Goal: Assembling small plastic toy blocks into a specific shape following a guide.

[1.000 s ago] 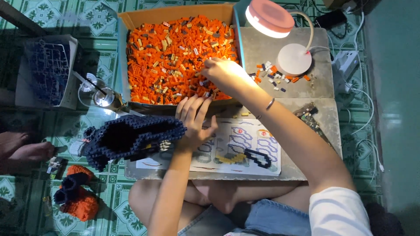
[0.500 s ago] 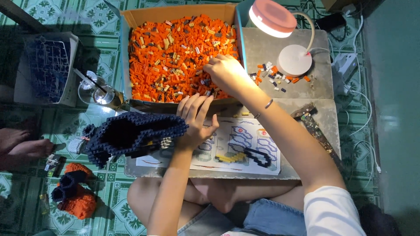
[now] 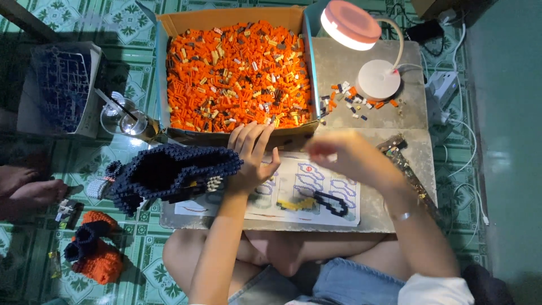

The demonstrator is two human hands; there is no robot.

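Observation:
My left hand [image 3: 252, 155] rests with spread fingers against the right end of a large dark blue brick model [image 3: 169, 172] that lies on the low table's left part. My right hand [image 3: 339, 153] is blurred, hovering over the instruction sheet [image 3: 305, 189] just in front of the cardboard box [image 3: 237, 17]; its fingers are curled, and whether it holds a small piece cannot be made out. The box is full of small orange, tan and dark bricks [image 3: 237, 76].
A pink desk lamp [image 3: 361, 39] stands on the grey table [image 3: 372, 116] with loose bricks [image 3: 353, 104] by its base. Left on the tiled floor: a glass with a straw [image 3: 121, 116], a box of blue parts [image 3: 59, 87], an orange-and-blue brick piece [image 3: 93, 251]. Another person's feet [image 3: 25, 186] lie far left.
My right hand has drawn back out of the brick box toward me and now hovers over the instruction sheet. The left hand stays on the blue model.

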